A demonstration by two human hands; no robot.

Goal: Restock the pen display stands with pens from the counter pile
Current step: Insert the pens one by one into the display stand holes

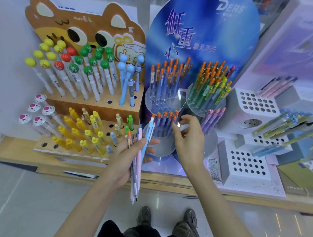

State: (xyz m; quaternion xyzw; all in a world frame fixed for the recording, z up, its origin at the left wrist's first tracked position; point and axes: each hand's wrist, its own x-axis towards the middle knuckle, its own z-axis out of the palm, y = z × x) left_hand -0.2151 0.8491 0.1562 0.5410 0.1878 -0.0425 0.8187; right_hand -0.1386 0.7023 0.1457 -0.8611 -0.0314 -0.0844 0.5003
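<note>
While the left hand (129, 153) grips a bundle of pens (137, 179), pink, pale blue and orange-capped, over the counter's (257, 199) front edge, the right hand (187, 140) hovers loosely open and empty beside the blue display stand's (202, 38) lowest orange-capped row (165, 120).

Wooden counter (238, 197) with cat-shaped stand (90, 105), blue round stand (203, 29), white perforated stands (250, 155).

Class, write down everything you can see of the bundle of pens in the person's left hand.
The bundle of pens is a handful of slim plastic pens: pink, light blue, greyish and an orange-topped one. The left hand grips them mid-barrel, nearly upright, tips down below the palm, tops up before the blue display stand.
</note>
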